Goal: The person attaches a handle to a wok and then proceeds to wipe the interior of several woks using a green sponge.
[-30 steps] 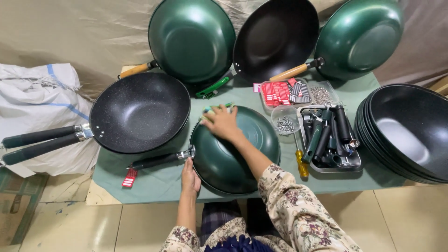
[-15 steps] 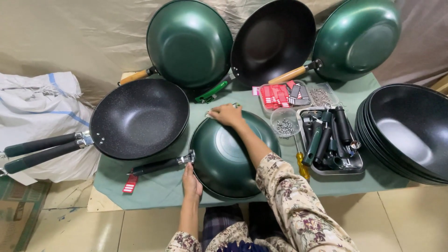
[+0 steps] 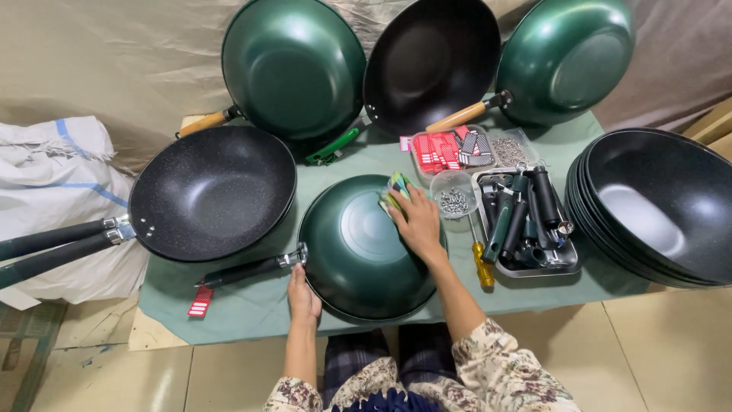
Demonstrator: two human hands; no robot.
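Head view: the right hand [image 3: 415,221] is sliding a yellow-green cloth [image 3: 396,191] toward the upturned green wok's [image 3: 358,252] far-right edge, fingers pressed flat. The left hand [image 3: 303,294] is still gripping the rim by the handle [image 3: 244,271], so wiping's moving along.

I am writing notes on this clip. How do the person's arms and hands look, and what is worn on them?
Both hands, the left hand and the right hand, are bare, without gloves. The forearms are uncovered too. Loose sleeves in a pale fabric with a small dark floral print are pushed up toward the elbows. No ring or watch can be made out.
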